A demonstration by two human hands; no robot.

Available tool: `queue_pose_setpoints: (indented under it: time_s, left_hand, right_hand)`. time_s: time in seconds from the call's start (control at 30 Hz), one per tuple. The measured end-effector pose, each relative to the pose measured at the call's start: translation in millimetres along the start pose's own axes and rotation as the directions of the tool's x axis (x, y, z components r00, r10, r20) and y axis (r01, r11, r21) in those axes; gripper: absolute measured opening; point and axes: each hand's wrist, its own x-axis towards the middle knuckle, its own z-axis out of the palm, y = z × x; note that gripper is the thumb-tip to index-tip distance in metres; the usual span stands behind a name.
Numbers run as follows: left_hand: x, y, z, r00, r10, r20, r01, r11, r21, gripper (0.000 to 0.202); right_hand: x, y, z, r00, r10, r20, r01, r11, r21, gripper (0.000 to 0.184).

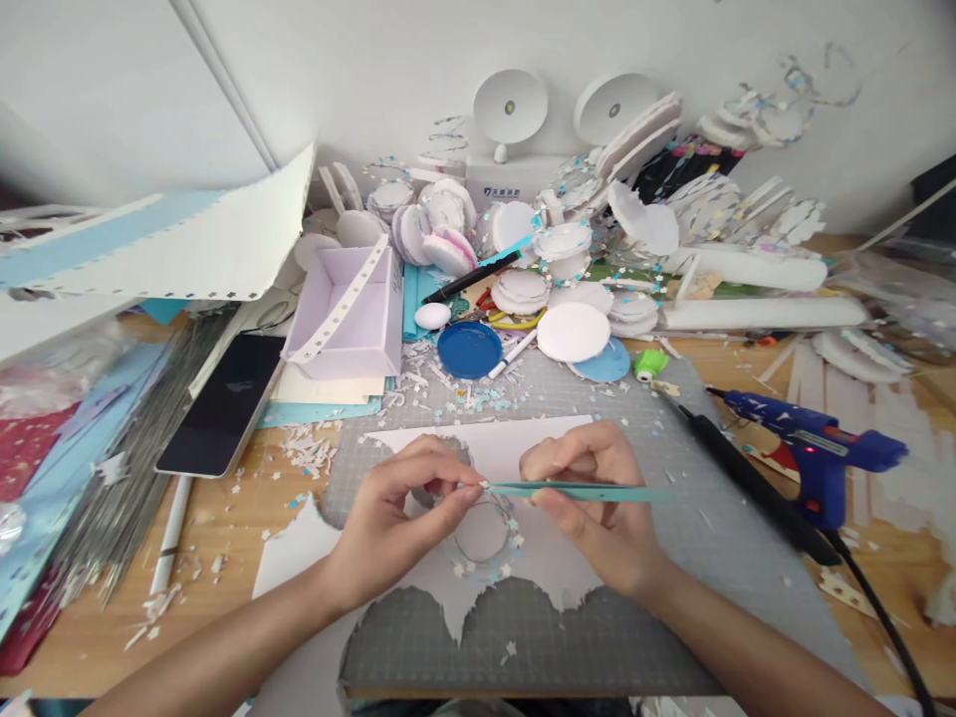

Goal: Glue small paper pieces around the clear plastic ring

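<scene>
My left hand [407, 508] pinches the top of a thin wire ring [484, 533] dotted with tiny stars and bits of paper. My right hand [590, 503] pinches a long teal paper strip [597, 492] whose left end meets the ring at my left fingertips. Both hands hover over a white sheet with scalloped cut-outs [515, 448] lying on a grey cutting mat [672, 558]. The fingers of both hands are closed.
A blue glue gun [811, 448] and a black rod [747, 483] lie at the right. A phone [224, 403], a lilac box [348, 314], a blue lid [469, 349] and heaps of white paper discs [572, 332] fill the back. Paper scraps litter the wooden table [224, 578].
</scene>
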Motion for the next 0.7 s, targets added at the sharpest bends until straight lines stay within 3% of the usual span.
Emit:
queue_pose_setpoints:
  time_s: [0.17,0.47,0.7]
  left_hand:
    - [0.7,0.0,0.1,0.999,-0.031,-0.012,0.031,0.999,-0.016,0.009]
    - [1.6,-1.1,-2.9,0.999,-0.048,-0.019,0.048,0.999,-0.002,0.009]
    - [2.3,-3.6,-2.6,0.998,-0.064,-0.028,0.065,0.998,0.021,0.009]
  right_hand:
    - [-0.5,-2.4,-2.3,0.998,-0.034,-0.052,0.034,0.999,-0.006,0.022]
    - [8.0,-4.0,-4.5,0.999,-0.050,0.019,0.052,0.997,-0.064,0.012]
    - [8.5,-2.7,-6.3,0.999,-0.021,-0.046,0.018,0.997,-0.071,0.017]
